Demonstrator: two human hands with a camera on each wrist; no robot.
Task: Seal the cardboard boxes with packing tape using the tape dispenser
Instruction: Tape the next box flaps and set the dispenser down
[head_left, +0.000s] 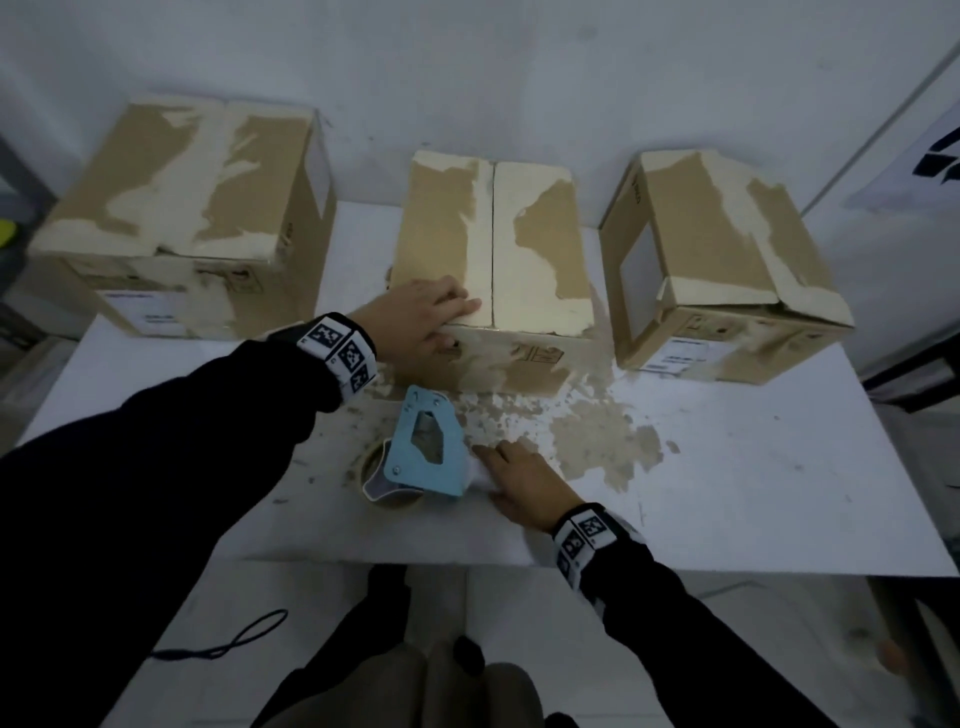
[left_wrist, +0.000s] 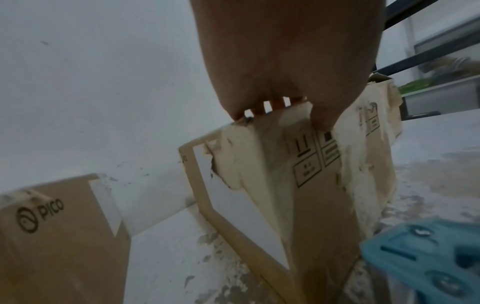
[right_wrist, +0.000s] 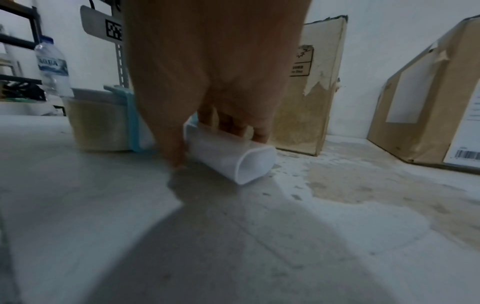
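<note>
Three worn cardboard boxes stand along the wall. My left hand (head_left: 431, 317) rests on the near left top corner of the middle box (head_left: 535, 244), fingers flat on the flap and thumb down the front face (left_wrist: 319, 205). The top flaps meet at a bare centre seam. In front of it, the blue tape dispenser (head_left: 426, 467) lies on its side with a brown roll (right_wrist: 98, 125). My right hand (head_left: 519, 478) grips its white handle (right_wrist: 233, 158): fingers curl over the top, and the thumb is on the near side, touching the table.
The left box (head_left: 171, 197) and the right box (head_left: 727, 244) flank the middle one. Brown paper scraps and stains (head_left: 597, 431) cover the white table (head_left: 727, 493) near the dispenser. A water bottle (right_wrist: 52, 67) stands off to the left. A black cable (head_left: 234, 639) lies on the floor.
</note>
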